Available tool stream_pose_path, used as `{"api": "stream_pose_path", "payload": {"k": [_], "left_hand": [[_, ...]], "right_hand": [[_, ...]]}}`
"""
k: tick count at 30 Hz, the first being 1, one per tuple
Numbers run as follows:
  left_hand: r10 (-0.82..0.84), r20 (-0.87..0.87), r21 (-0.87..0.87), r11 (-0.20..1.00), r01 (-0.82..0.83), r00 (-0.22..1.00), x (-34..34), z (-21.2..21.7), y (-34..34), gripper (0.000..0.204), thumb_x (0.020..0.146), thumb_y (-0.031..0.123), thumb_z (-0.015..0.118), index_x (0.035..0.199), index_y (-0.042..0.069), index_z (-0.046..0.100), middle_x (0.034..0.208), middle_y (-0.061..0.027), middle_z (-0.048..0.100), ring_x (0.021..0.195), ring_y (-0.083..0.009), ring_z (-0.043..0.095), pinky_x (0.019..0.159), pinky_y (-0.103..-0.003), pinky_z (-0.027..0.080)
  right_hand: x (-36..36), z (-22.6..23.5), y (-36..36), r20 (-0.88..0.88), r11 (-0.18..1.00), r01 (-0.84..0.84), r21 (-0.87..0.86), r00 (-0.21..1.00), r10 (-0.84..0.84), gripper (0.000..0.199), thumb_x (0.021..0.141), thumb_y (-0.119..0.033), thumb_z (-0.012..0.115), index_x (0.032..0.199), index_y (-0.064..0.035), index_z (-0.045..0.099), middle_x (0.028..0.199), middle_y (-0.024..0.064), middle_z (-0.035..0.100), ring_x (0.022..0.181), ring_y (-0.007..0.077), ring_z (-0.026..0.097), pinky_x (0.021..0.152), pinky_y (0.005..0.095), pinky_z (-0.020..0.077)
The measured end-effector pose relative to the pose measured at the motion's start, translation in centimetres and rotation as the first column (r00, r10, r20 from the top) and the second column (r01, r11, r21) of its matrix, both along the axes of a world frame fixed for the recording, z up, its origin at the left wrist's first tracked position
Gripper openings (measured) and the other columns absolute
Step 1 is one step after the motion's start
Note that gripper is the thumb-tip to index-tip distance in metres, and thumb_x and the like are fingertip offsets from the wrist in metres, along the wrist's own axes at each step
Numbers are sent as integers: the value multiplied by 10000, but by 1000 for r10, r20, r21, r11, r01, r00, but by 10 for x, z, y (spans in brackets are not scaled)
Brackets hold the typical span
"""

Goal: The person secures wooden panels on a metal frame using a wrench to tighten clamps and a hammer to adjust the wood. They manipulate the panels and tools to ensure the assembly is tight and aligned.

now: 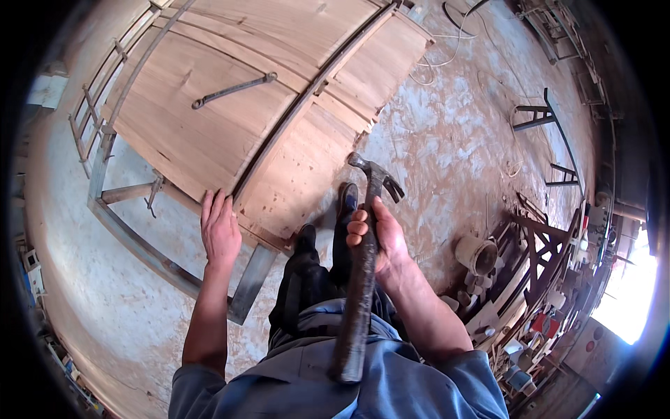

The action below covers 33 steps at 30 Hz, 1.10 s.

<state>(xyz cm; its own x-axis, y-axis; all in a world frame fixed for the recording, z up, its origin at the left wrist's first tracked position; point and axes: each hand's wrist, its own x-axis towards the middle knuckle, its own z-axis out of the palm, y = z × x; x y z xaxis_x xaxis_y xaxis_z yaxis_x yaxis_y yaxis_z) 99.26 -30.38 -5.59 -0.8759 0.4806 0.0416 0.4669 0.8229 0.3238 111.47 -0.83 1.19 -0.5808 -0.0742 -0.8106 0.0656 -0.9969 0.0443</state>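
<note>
Claw hammer point(363, 265) clenched in right hand point(380, 241), handle axis running toward body, head raised above panel edge. Left hand point(220, 230) pressed flat, released, on near edge of wooden panel point(209, 119).

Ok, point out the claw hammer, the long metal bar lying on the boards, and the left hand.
claw hammer point(375, 179), head view, on its head.
metal bar point(234, 89), head view, mid-shaft.
left hand point(220, 232), head view, back of hand.

Dusty concrete floor point(453, 133); cluttered shelves point(551, 293) right (tins, pots); bright window point(631, 300); cables point(447, 49).
</note>
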Motion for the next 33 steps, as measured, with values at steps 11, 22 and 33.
{"api": "stream_pose_path", "payload": {"k": [11, 22, 33], "left_hand": [[92, 42, -76, 993, -89, 995, -27, 14, 85, 473, 884, 210, 605, 1220, -119, 548, 1406, -229, 466, 1358, -371, 371, 1123, -440, 320], [220, 38, 37, 974, -222, 975, -27, -6, 106, 491, 863, 164, 628, 1277, -73, 511, 1443, -205, 446, 1354, -381, 389, 1134, -448, 306], [217, 20, 74, 973, -217, 976, -31, -2, 111, 398, 851, 138, 618, 1174, -88, 567, 1389, -239, 495, 1322, -415, 426, 1108, -476, 336]], "right_hand": [[-51, -2, 101, 10, 993, 111, 36, 994, -112, 392, 1037, -457, 359, 893, -101, 436, 720, 22, 503, 577, 160, 500, 521, 336, 477], [-92, 8, 127, 6, 997, 80, 24, 997, -80, 420, 1041, -455, 346, 863, -88, 447, 724, 42, 486, 579, 168, 491, 539, 342, 486], [-126, -1, 191, 20, 961, 113, 253, 992, -122, 404, 1033, -449, 382, 864, -92, 467, 707, 23, 488, 578, 147, 498, 513, 321, 474]]}}
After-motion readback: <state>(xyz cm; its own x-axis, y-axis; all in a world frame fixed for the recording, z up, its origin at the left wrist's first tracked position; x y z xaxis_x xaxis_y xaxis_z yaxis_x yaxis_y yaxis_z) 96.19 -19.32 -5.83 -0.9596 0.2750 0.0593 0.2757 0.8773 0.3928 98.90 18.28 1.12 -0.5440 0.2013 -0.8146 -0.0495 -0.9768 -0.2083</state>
